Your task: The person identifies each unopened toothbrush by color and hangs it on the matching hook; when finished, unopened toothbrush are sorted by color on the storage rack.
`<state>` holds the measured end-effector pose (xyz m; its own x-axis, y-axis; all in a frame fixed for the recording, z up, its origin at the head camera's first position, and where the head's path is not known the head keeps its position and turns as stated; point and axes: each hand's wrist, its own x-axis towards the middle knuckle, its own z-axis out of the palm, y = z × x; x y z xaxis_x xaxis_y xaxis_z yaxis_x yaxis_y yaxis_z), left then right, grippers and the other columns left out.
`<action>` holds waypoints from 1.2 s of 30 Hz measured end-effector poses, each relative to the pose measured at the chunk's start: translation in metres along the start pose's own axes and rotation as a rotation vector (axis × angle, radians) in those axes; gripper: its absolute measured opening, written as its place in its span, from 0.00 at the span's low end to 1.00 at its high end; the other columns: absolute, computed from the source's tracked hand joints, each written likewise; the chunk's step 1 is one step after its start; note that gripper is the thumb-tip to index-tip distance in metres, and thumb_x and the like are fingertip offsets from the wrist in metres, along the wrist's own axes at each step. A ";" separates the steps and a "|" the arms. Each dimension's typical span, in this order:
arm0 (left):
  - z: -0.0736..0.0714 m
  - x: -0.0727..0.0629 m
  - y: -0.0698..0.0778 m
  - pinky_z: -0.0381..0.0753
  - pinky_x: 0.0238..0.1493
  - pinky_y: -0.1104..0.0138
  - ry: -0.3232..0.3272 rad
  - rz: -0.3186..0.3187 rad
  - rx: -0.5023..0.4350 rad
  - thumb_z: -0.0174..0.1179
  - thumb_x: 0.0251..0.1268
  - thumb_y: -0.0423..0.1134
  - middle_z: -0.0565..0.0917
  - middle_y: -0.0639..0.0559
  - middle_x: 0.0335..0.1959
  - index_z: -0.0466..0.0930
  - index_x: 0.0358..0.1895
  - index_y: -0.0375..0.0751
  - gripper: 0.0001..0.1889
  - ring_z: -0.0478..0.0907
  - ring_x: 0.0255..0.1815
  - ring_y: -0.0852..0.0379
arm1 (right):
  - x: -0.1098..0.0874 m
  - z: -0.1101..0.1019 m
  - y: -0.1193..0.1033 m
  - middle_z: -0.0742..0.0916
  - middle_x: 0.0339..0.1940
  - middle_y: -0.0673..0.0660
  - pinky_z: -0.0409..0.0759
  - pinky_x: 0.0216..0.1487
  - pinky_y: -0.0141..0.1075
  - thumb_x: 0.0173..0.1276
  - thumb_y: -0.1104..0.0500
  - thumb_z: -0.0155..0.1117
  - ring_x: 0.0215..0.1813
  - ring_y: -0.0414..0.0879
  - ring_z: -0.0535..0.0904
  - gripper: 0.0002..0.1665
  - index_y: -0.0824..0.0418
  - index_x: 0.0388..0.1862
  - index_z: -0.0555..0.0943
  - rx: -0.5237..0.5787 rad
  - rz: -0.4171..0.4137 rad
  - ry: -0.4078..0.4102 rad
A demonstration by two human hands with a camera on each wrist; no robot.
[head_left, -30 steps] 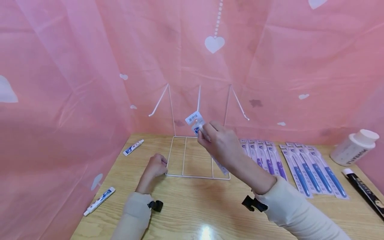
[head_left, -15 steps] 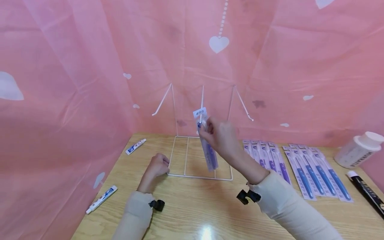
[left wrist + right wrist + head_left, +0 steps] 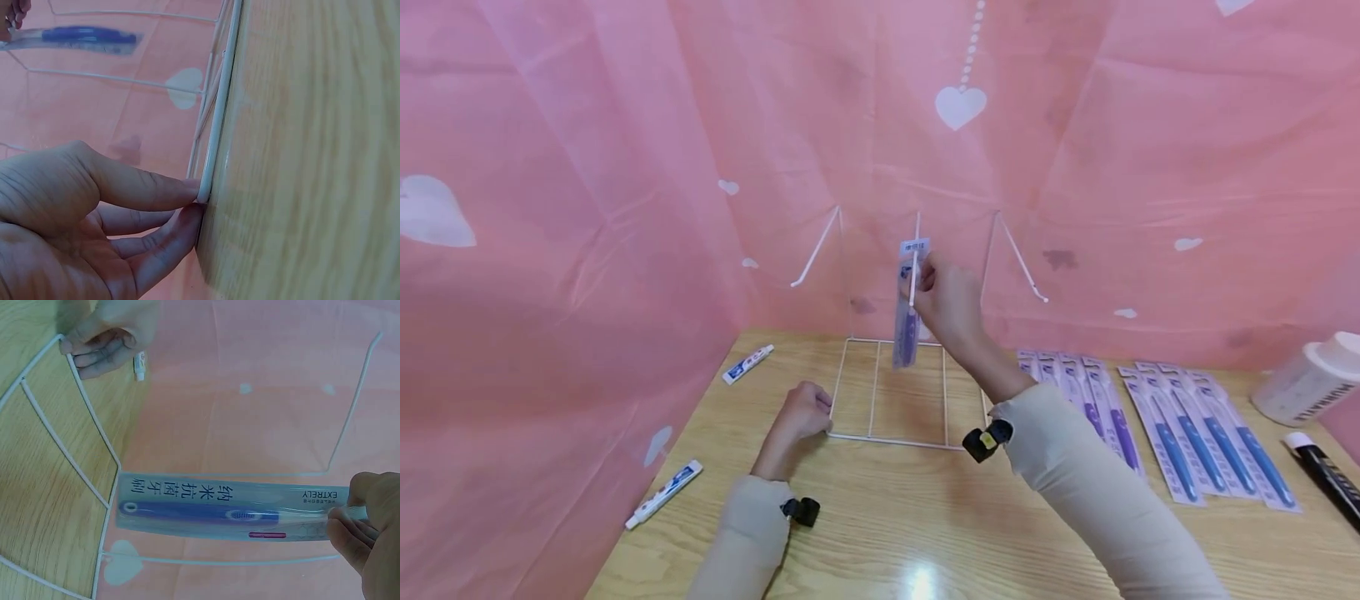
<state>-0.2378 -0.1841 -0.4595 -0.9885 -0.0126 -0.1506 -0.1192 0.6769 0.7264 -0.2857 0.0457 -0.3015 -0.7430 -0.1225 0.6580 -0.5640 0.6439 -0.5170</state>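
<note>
A white wire rack (image 3: 887,441) stands on the wooden table, three arms rising at its back. At the rack's front left corner, my left hand (image 3: 805,410) pinches the wire between thumb and fingers, as the left wrist view (image 3: 144,200) shows up close. My right hand (image 3: 951,304) pinches the upper part of a packaged purple toothbrush (image 3: 907,337). The pack hangs upright on the middle hook (image 3: 913,283), whose tip shows in front of the card. In the right wrist view the pack (image 3: 187,515) lies lengthwise, its top end between the fingers.
Packaged purple toothbrushes (image 3: 1097,400) and blue ones (image 3: 1213,442) lie in rows at the right. Beyond them are a white bottle (image 3: 1303,387) and a black tube (image 3: 1326,475). Two small toothpaste tubes (image 3: 748,364) lie at the left. A pink curtain (image 3: 625,167) hangs behind.
My right hand has moved the toothbrush pack up and back along the middle hook, and the pack has swung from slanted to upright. My left hand keeps its place on the rack's corner.
</note>
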 end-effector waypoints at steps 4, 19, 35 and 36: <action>0.000 0.001 0.002 0.81 0.41 0.61 0.003 -0.004 -0.004 0.69 0.40 0.20 0.82 0.46 0.30 0.82 0.40 0.29 0.17 0.79 0.35 0.50 | 0.011 0.005 0.007 0.86 0.23 0.60 0.78 0.28 0.40 0.55 0.64 0.72 0.26 0.52 0.82 0.11 0.65 0.25 0.76 0.037 0.040 0.017; 0.007 -0.003 0.005 0.79 0.37 0.63 0.001 -0.038 -0.025 0.68 0.40 0.19 0.80 0.46 0.30 0.80 0.38 0.31 0.16 0.77 0.33 0.51 | 0.061 0.011 0.029 0.84 0.22 0.61 0.72 0.24 0.37 0.58 0.62 0.69 0.27 0.53 0.81 0.11 0.67 0.22 0.79 -0.073 0.188 -0.005; 0.010 -0.002 0.002 0.79 0.41 0.61 -0.008 -0.021 -0.027 0.70 0.42 0.20 0.80 0.47 0.32 0.80 0.39 0.32 0.17 0.78 0.35 0.52 | 0.046 -0.005 0.040 0.87 0.30 0.63 0.76 0.32 0.42 0.61 0.52 0.71 0.31 0.54 0.81 0.19 0.70 0.35 0.82 -0.105 0.252 -0.107; 0.009 -0.003 0.001 0.79 0.41 0.61 -0.002 -0.022 -0.028 0.70 0.42 0.20 0.81 0.47 0.32 0.80 0.39 0.32 0.17 0.78 0.35 0.51 | 0.043 -0.009 0.043 0.86 0.28 0.63 0.76 0.31 0.42 0.61 0.50 0.71 0.30 0.54 0.80 0.21 0.70 0.34 0.81 -0.116 0.247 -0.142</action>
<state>-0.2342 -0.1768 -0.4646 -0.9855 -0.0259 -0.1677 -0.1434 0.6554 0.7416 -0.3385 0.0744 -0.2904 -0.8999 -0.0505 0.4331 -0.3213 0.7482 -0.5804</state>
